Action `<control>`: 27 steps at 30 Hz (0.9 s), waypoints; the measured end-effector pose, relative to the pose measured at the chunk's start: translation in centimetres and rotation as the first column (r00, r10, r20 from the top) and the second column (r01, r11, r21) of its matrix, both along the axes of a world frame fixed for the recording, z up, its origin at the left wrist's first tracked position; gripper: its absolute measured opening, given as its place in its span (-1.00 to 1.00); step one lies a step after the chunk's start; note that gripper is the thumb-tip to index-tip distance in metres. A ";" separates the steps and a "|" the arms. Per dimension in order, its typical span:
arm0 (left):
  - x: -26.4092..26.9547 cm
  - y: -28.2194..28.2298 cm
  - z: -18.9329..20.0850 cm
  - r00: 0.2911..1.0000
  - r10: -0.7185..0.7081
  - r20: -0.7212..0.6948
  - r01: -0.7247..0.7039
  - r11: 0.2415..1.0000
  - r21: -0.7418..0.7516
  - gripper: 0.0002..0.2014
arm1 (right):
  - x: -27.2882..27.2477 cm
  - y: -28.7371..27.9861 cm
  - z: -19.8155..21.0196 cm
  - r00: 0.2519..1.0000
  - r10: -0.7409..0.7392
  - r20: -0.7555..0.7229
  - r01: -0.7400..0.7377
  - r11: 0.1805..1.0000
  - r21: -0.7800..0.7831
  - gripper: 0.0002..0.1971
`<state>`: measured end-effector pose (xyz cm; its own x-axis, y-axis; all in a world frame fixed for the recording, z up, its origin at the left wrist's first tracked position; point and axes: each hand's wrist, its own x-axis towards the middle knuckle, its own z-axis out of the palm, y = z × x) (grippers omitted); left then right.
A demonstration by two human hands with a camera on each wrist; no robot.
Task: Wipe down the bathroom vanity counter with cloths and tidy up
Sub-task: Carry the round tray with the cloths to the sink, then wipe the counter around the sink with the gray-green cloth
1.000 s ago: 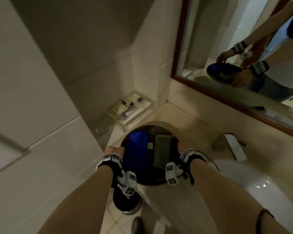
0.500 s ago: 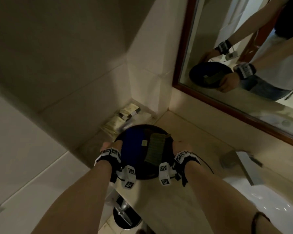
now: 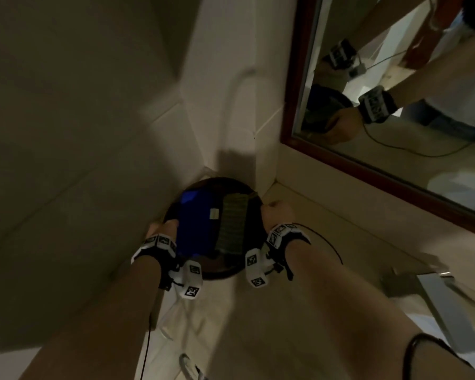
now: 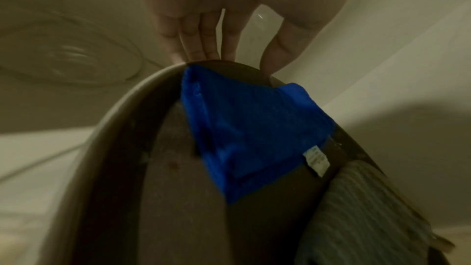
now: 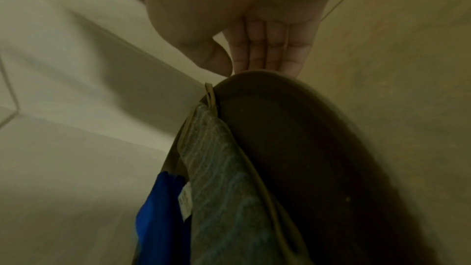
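Cloths lie side by side in a round dark tray (image 3: 225, 272): a folded blue cloth (image 3: 196, 229) on the left half, with a small white label (image 3: 214, 213) at its inner edge, and a grey-green ribbed cloth (image 3: 232, 224) on the right half, the two nearly touching. The grey-green cloth's thin edge loop (image 5: 209, 94) shows at the tray's rim in the right wrist view. The tray is held over the back corner of the beige worktop (image 3: 299, 305), close to where the tiled walls (image 3: 80, 133) meet; whether it touches the worktop cannot be told.

The left hand (image 3: 163, 229) grips the tray's left rim, its fingers (image 4: 196, 47) going under the edge and the thumb (image 4: 277, 53) curled over the top. The right hand (image 3: 276, 212) grips the opposite rim the same way, fingers (image 5: 267, 51) beneath and thumb (image 5: 216, 59) on the upper edge. Both wrists wear bands with black and white markers.

To the right, a wood-framed mirror (image 3: 288, 111) above the worktop reflects the tray and the hands. A blurred metal faucet (image 3: 433, 294) stands at the right, beside the white basin (image 3: 469, 360).
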<state>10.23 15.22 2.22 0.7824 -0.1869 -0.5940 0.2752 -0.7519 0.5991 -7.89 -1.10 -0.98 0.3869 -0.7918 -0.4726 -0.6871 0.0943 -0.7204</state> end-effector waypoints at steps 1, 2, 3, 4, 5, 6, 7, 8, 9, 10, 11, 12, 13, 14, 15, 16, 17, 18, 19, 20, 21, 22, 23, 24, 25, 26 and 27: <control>0.4 -0.4 -0.4 1.000 -0.004 0.002 0.004 1.000 0.002 -0.68 | 0.6 -0.4 0.5 0.998 -0.061 0.028 0.061 0.998 0.005 -0.64; 0.7 -0.7 -0.6 1.000 0.000 -0.002 0.000 1.000 0.011 -0.61 | 1.1 -0.6 -0.2 0.994 -0.105 -0.016 0.103 0.989 -0.104 -0.64; 0.9 -0.9 -0.9 1.000 -0.001 -0.001 0.001 1.000 0.018 -0.58 | 1.6 -0.7 -0.7 0.991 -0.124 -0.043 0.121 0.991 -0.059 -0.65; 1.0 -1.0 -0.8 1.000 -0.002 0.004 0.002 1.000 0.022 -0.62 | 2.1 -0.7 -1.1 0.989 -0.133 -0.061 0.132 0.991 -0.025 -0.65; 1.4 -1.0 -1.1 1.000 -0.009 0.013 0.009 1.000 0.028 -0.71 | 2.4 -0.8 -1.5 0.988 -0.141 -0.056 0.141 0.990 -0.002 -0.65; 1.5 -1.1 -1.1 1.000 0.000 0.015 0.000 1.000 0.030 -0.78 | 2.8 -0.7 -2.2 0.986 -0.160 -0.036 0.160 0.987 -0.012 -0.67; 1.5 -1.2 -1.1 1.000 0.022 0.016 -0.022 0.999 0.032 -0.80 | 3.0 -0.6 -2.3 0.984 -0.176 -0.024 0.177 0.984 0.005 -0.73; 1.7 -1.4 -1.1 1.000 0.018 0.013 -0.018 1.000 0.024 -0.81 | 3.3 -0.6 -2.6 0.985 -0.170 -0.031 0.171 0.985 0.025 -0.80; 2.0 -1.5 -1.5 1.000 0.014 0.013 -0.015 1.000 0.013 -0.79 | 3.3 -0.7 -3.0 0.986 -0.162 -0.035 0.164 0.986 0.038 -0.83; 2.2 -1.7 -1.8 1.000 0.010 0.026 -0.010 1.000 0.015 -0.74 | 3.4 -0.8 -3.0 0.986 -0.164 -0.032 0.165 0.985 0.040 -0.81; 2.5 -1.8 -2.1 0.999 0.007 0.048 -0.009 1.000 0.026 -0.74 | 3.4 -1.0 -3.2 0.986 -0.163 -0.024 0.164 0.986 0.039 -0.82; 2.8 -1.7 -2.4 0.998 0.007 0.067 -0.009 0.999 0.032 -0.79 | 3.4 -1.2 -3.5 0.988 -0.156 -0.020 0.157 0.987 0.036 -0.83; 3.1 -1.6 -2.8 0.997 0.010 0.079 -0.013 0.999 0.030 -0.84 | 3.3 -1.3 -3.7 0.988 -0.150 -0.028 0.151 0.988 0.029 -0.84; 3.2 -1.6 -3.0 0.997 0.020 0.081 -0.023 0.999 0.031 -0.84 | 3.2 -1.3 -3.8 0.989 -0.145 -0.027 0.146 0.989 0.029 -0.83; 3.4 -1.6 -3.2 0.997 0.025 0.077 -0.027 0.999 0.033 -0.84 | 3.1 -1.3 -3.9 0.990 -0.140 -0.026 0.140 0.990 0.029 -0.78; 3.4 -1.5 -3.1 0.997 0.018 0.072 -0.021 0.999 0.035 -0.81 | 3.1 -1.1 -3.9 0.990 -0.142 -0.013 0.142 0.990 0.017 -0.75; 3.4 -1.6 -3.1 0.998 0.000 0.068 -0.002 0.999 0.040 -0.75 | 3.0 -1.0 -3.9 0.989 -0.151 0.003 0.151 0.989 0.006 -0.73; 3.4 -1.6 -3.2 0.997 -0.012 0.071 0.009 0.999 0.044 -0.68 | 3.0 -0.8 -3.9 0.987 -0.160 0.022 0.160 0.987 -0.010 -0.73; 3.6 -1.7 -3.6 0.995 -0.031 0.097 0.026 0.998 0.060 -0.59 | 2.9 -0.6 -3.7 0.985 -0.169 0.029 0.169 0.985 -0.014 -0.74; 3.8 -1.6 -4.0 0.987 -0.066 0.146 0.051 0.993 0.106 -0.49 | 3.0 -0.4 -3.5 0.985 -0.170 0.031 0.170 0.985 -0.020 -0.75; 4.0 -1.6 -4.3 0.970 -0.113 0.215 0.076 0.982 0.174 -0.42 | 3.0 -0.2 -3.4 0.985 -0.170 0.027 0.171 0.985 -0.032 -0.75; 3.9 -1.6 -4.3 0.942 -0.170 0.290 0.102 0.967 0.234 -0.41 | 3.1 -0.1 -3.4 0.987 -0.162 0.018 0.163 0.985 -0.061 -0.75; 3.4 -1.7 -3.8 0.906 -0.235 0.351 0.138 0.951 0.278 -0.44 | 3.1 0.0 -3.3 0.988 -0.156 0.008 0.156 0.983 -0.093 -0.74; 2.8 -1.8 -3.2 0.870 -0.297 0.394 0.188 0.938 0.292 -0.49 | 3.2 0.2 -3.2 0.987 -0.159 0.003 0.158 0.979 -0.127 -0.74; 2.2 -2.2 -2.8 0.835 -0.356 0.420 0.252 0.925 0.284 -0.54 | 3.3 0.4 -3.0 0.986 -0.166 0.001 0.165 0.974 -0.153 -0.75; 1.6 -2.6 -2.4 0.800 -0.416 0.432 0.324 0.906 0.272 -0.59 | 3.3 0.4 -3.0 0.985 -0.173 0.008 0.172 0.970 -0.174 -0.76; 1.2 -3.1 -2.4 0.764 -0.474 0.436 0.403 0.880 0.251 -0.64 | 3.4 0.4 -3.0 0.983 -0.184 0.016 0.184 0.967 -0.175 -0.78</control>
<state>11.39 12.09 -0.20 0.8216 -0.5264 -0.2188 -0.3940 -0.8018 0.4492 -4.52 -0.68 -3.97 0.2265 -0.9197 -0.3208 -0.6702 0.0919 -0.7364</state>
